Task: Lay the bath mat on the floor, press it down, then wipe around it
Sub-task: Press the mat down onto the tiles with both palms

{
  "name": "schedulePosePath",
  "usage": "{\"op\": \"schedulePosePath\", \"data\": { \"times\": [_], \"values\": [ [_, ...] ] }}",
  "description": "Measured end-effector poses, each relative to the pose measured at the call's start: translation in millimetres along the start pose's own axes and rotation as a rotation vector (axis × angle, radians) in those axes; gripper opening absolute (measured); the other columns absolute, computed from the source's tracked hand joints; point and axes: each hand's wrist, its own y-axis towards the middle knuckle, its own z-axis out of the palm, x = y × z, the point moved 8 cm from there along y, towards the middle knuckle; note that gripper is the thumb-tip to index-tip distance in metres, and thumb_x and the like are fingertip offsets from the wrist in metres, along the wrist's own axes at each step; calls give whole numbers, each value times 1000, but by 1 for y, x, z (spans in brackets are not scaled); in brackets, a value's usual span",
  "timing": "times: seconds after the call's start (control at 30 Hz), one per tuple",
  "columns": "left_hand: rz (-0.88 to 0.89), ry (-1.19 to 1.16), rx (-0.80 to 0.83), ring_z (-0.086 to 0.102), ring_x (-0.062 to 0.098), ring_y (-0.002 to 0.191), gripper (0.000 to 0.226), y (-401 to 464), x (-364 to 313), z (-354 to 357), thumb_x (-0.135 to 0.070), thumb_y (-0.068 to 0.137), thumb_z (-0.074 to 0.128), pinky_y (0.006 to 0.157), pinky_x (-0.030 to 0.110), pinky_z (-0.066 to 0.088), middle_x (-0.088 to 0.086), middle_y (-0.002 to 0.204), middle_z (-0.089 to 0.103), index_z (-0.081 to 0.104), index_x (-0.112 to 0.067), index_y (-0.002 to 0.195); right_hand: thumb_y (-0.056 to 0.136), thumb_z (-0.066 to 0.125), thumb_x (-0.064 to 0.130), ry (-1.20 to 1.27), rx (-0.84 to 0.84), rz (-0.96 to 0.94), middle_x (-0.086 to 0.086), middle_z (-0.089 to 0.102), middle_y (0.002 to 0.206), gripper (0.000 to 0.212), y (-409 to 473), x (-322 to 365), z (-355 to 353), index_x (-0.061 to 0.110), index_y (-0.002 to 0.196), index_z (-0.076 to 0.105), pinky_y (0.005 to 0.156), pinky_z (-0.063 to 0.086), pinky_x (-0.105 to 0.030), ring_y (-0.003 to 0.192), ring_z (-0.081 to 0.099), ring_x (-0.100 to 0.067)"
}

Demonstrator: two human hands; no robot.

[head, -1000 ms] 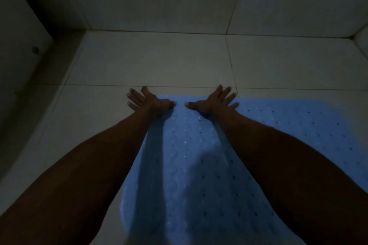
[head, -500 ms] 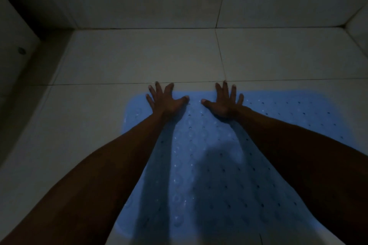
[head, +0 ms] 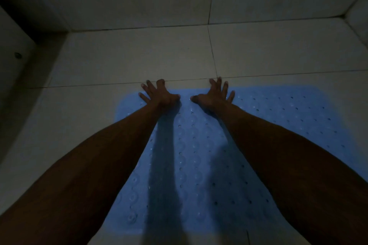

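Blue bath mat [head: 199,155] lies flat under left hand [head: 159,96] and right hand [head: 214,96].

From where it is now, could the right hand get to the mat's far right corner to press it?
Probably yes. The right hand lies flat on the mat at its far edge, and the stretch toward that corner shows nothing lying on it.

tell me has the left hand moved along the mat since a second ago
Yes. The left hand slid right from the bath mat's far left corner, fingertips still near the grout line.
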Motion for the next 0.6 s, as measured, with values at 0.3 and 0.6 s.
{"op": "schedulePosePath", "data": {
  "times": [0.3,0.6],
  "values": [
    [106,-29,38,-15,34,146,92,3,5,5,-54,82,67,114,55,-9,15,160,-13,16,-24,152,67,75,61,126,-70,127,-8,-26,160,127,-1,-4,-1,15,155,-5,113,-23,-51,144,-30,-24],
    [157,102,239,-19,41,143,126,7,9,5,-59,64,80,113,61,-3,18,157,-24,-2,-23,154,69,72,62,123,-123,172,-6,-20,162,121,-9,-2,-1,16,156,0,116,-19,-51,146,-26,-24]
  ]
}}
